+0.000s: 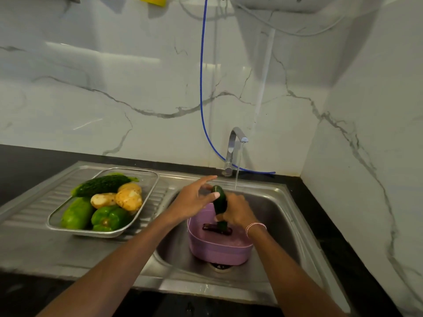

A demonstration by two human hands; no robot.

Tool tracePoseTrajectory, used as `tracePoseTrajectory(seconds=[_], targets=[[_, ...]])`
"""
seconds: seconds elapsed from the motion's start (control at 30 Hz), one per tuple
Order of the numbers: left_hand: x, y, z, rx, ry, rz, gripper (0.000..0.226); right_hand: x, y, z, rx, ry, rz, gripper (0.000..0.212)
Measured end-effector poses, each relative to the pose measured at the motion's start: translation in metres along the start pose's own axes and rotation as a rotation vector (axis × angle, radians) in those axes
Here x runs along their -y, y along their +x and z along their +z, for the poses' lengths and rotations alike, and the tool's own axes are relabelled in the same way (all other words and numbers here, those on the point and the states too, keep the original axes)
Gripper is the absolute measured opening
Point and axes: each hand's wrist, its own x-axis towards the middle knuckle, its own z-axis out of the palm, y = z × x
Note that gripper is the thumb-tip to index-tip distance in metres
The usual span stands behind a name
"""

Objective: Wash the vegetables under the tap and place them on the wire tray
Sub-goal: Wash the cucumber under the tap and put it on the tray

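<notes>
My right hand (238, 211) grips a dark green cucumber (219, 199) upright over the sink, just left of the water stream running from the tap (235, 143). My left hand (194, 199) touches the cucumber's upper part with straight, spread fingers. Below them a pink plastic tub (215, 245) sits in the sink basin (274, 216). The wire tray (146, 177) on the drainboard to the left holds a bitter gourd (103, 184), potatoes (128, 198), a light green cucumber (76, 213) and a green bell pepper (108, 218).
A blue hose (202, 88) hangs down the marble wall behind the tap and runs along the counter. Black countertop (325, 216) borders the steel sink on the right and back. A marble side wall stands close on the right.
</notes>
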Motion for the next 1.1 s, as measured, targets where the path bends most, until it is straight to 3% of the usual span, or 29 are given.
tracePoseTrajectory(seconds=[0.13,0.23,0.4,0.6,0.77,0.97,1.1], targets=[[0.005,0.001,-0.023,-0.055,0.005,0.014,0.039,0.018,0.009,-0.003,-0.008,-0.057,-0.148,0.059],[0.005,-0.008,-0.052,-0.226,0.076,0.036,0.024,0.036,0.022,-0.005,-0.039,0.051,-0.179,0.061],[0.000,-0.043,-0.104,-0.512,0.165,0.028,0.034,0.083,0.045,0.000,-0.120,0.133,-0.358,0.054],[0.008,-0.090,-0.162,-0.677,0.246,-0.029,0.034,0.168,0.066,0.024,-0.149,-0.039,-0.605,0.048],[0.031,-0.121,-0.185,-0.815,0.335,-0.059,0.037,0.228,0.071,0.053,-0.144,-0.032,-0.679,0.043],[0.063,-0.127,-0.181,-0.679,0.565,-0.198,0.033,0.246,0.075,0.089,0.040,-0.073,-0.664,0.041],[0.068,-0.127,-0.179,-0.705,0.670,-0.198,0.021,0.237,0.079,0.089,0.036,0.034,-0.623,0.041]])
